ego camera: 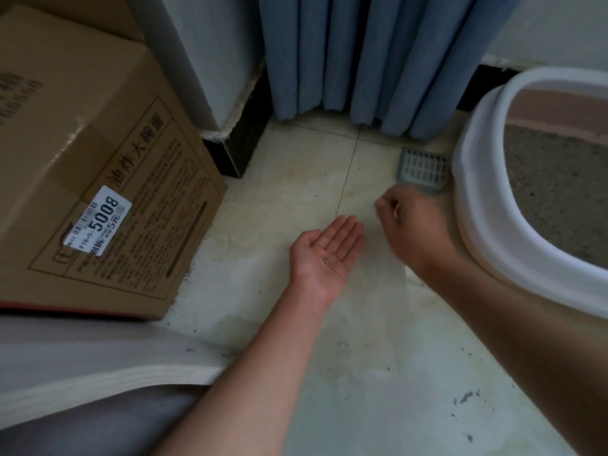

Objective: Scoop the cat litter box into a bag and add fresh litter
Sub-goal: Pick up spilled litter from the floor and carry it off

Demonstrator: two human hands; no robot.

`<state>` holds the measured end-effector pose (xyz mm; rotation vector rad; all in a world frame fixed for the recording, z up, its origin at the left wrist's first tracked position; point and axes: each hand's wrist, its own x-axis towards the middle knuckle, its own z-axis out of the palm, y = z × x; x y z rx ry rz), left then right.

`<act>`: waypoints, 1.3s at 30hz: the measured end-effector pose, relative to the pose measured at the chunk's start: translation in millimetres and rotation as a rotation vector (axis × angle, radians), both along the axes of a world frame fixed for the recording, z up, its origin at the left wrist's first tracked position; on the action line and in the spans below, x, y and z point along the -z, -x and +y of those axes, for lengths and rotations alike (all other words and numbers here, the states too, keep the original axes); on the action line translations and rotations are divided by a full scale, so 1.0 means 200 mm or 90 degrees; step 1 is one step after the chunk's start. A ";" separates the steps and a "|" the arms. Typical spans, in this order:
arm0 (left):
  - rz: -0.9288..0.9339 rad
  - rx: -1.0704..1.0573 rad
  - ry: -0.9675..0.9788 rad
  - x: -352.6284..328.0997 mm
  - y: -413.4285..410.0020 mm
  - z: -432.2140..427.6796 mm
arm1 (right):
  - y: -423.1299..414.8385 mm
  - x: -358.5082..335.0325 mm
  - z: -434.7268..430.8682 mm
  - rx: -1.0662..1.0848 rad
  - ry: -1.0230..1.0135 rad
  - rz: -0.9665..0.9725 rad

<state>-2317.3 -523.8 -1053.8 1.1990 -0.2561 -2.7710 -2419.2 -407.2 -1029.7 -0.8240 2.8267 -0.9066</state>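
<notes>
Starting closest to me: the left hand [329, 251] is palm up over the floor tiles [296, 179], fingers straight and together, gripping nothing; there are just a few dark crumbs of litter sitting in the palm, and more of the same specks are scattered on the tile around both arms.

The right hand [411, 225] is a little further out and to the right, knuckles up, fingers curled in; it's blurry, so I honestly can't tell whether it's pinching a grain or holding nothing at all.

Now the bit that matters; the grey slotted scoop [422, 167] lies flat on the tile just beyond the right hand, tucked right against the outer wall of the litter box [477, 205]. Only the slotted head shows; the near end is covered by the right hand's knuckles, so my guess is the handle points back toward me. That makes the right hand the obvious one to grab it; the left would have to cross over and it's got a palm full of crumbs anyway.

The litter box sits to the right of both hands, white rim, with grey-brown litter [559, 199] inside. Off to the left is a big cardboard box [98, 159]; at the back a blue curtain [345, 60] hangs down to the floor.
</notes>
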 end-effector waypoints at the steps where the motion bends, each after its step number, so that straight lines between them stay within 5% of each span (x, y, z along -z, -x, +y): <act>1: -0.002 0.004 0.002 -0.01 0.01 0.01 | -0.06 -0.03 -0.02 -0.036 0.025 0.009; 6: 0.019 0.059 -0.028 -0.10 0.06 0.06 | -0.24 -0.09 -0.03 -0.118 0.018 0.027; 17: 0.120 0.052 -0.038 -0.34 0.13 0.19 | -0.25 -0.30 0.09 -0.008 0.161 0.017; 26: 0.199 0.024 0.015 -0.76 0.27 0.30 | -0.23 -0.74 0.16 0.255 0.654 -0.202; 32: 0.162 0.030 0.050 -1.05 0.25 0.46 | -0.21 -1.07 0.25 0.364 1.092 -0.584; 39: 0.134 0.030 0.078 -1.54 0.19 0.69 | -0.29 -1.48 0.47 0.462 1.164 -0.543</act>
